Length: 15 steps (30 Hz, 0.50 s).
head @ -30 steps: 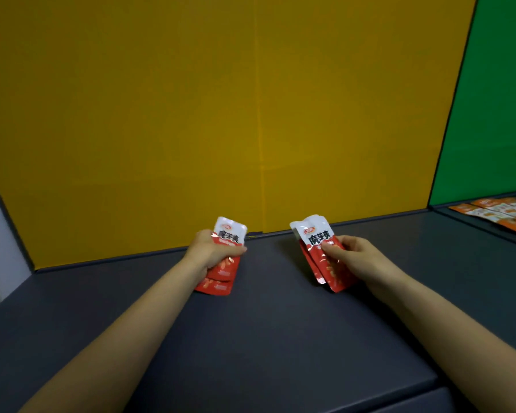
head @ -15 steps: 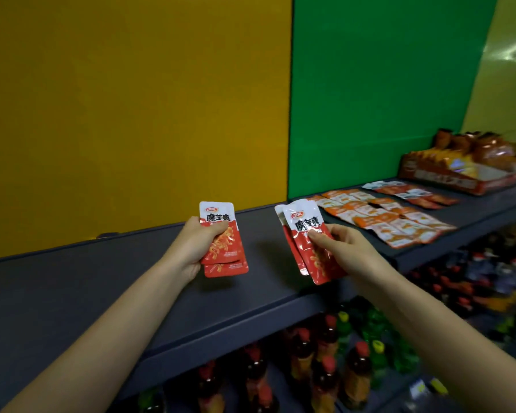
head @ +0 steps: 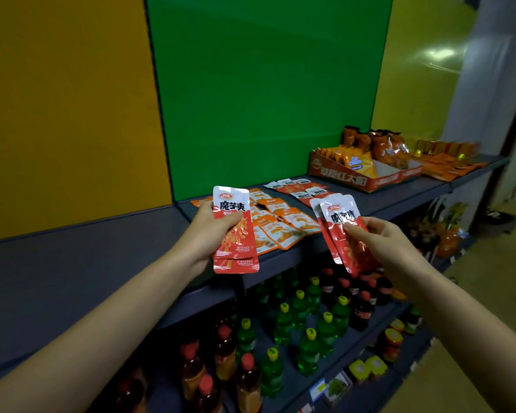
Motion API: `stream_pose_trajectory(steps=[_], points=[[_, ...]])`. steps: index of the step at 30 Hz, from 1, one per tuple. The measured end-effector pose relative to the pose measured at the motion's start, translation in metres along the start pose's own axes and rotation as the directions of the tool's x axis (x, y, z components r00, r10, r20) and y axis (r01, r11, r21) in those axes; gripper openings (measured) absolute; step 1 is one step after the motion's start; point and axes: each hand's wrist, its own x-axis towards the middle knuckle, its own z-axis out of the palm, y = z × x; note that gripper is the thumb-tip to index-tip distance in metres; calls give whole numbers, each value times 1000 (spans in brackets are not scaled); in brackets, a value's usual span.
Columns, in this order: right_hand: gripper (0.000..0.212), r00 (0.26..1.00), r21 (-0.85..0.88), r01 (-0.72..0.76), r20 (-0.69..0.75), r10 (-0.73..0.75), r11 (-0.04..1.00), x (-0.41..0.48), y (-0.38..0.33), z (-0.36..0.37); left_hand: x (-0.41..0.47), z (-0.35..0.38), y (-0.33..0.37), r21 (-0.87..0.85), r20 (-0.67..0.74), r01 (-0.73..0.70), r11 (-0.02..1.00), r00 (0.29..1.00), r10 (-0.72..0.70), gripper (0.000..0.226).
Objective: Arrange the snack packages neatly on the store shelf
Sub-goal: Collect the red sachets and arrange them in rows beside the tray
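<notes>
The left hand (head: 204,234) and right hand (head: 382,242) are shown bare. The left forearm (head: 102,317) and right forearm (head: 459,317) are likewise seen uncovered.

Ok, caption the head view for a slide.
Left hand and right hand each hold red snack packets at the grey shelf.

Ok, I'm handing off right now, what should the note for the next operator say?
Left hand grips a stacked pair of red-and-white packets, held up before the shelf.
Right hand pinches a fanned pair of the same kind.
Orange packets and laid red-and-white packets lie flat in rows below the green panel; the shelf is bare to their left.
Done: those rows. Left: probably set the four held packets down in line.
</notes>
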Motion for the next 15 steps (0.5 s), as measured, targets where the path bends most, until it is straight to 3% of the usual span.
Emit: stream_pose_trajectory(steps=[5,8,11,15], points=[[18,999,-78,18,-48,-21,997,66,9,-54,48,61,7,21,48,-6,1000,999,5,5],[15,998,-116,33,-55,-40,993,117,10,-77,83,88,11,61,46,-12,998,999,9,9],[20,995,-174,48,-73,-61,984,173,14,-94,118,107,16,60,40,-15,998,999,13,37],[21,994,-245,46,-83,-68,968,240,31,-106,154,129,19,89,2,-27,996,1000,27,39]])
